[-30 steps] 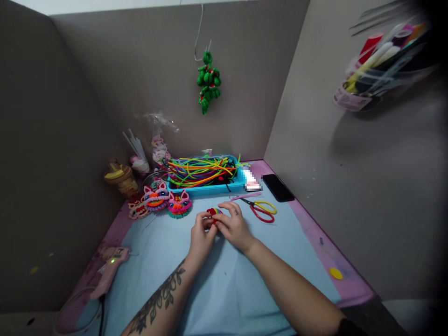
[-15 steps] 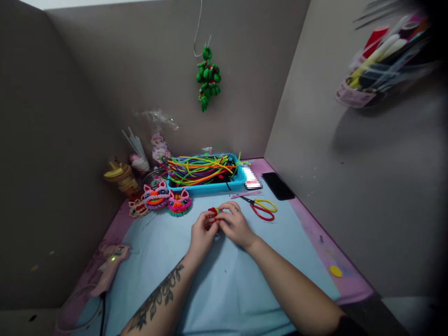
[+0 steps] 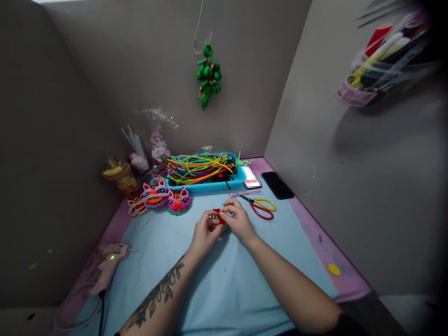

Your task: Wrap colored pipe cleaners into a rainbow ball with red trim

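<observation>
Left hand grasps a small red piece over the blue cloth, with right hand pinching its right side. Step in hand appears to be finger-shaping; next move likely calls for a steady left grip and fine right fingertip work. Beyond: scissors, then tray of stems.

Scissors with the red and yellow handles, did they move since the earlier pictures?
No. The scissors lie in the same place relative to the phone; the whole view has just shifted slightly.
</observation>
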The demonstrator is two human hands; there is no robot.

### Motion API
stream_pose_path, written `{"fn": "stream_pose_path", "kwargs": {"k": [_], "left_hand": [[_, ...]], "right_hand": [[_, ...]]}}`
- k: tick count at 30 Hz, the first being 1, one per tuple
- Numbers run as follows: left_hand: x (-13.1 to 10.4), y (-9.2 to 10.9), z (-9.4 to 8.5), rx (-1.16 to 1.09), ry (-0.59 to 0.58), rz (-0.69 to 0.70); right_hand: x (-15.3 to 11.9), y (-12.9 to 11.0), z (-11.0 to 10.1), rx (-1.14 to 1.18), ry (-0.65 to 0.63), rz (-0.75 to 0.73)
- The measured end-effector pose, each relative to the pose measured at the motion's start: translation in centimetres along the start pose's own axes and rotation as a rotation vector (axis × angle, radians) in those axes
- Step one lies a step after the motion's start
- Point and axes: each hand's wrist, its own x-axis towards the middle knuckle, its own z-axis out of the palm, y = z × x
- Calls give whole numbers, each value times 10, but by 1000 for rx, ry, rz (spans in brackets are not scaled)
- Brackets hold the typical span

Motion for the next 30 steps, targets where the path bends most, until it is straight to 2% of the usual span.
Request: {"fn": "stream_pose_path", "kwargs": {"k": [4, 8, 16, 30], "left_hand": [[1, -1, 2, -158, -19, -75], [3, -3, 1, -225, 33, -131], [3, 3, 0, -159, 67, -124], [-3, 6, 0, 98, -63, 31]], "right_hand": [[1, -1, -1, 27, 4, 10], [3, 0, -1, 59, 14, 21], [2, 0, 1, 47, 4, 21], [4, -1, -1, 27, 10, 38]]}}
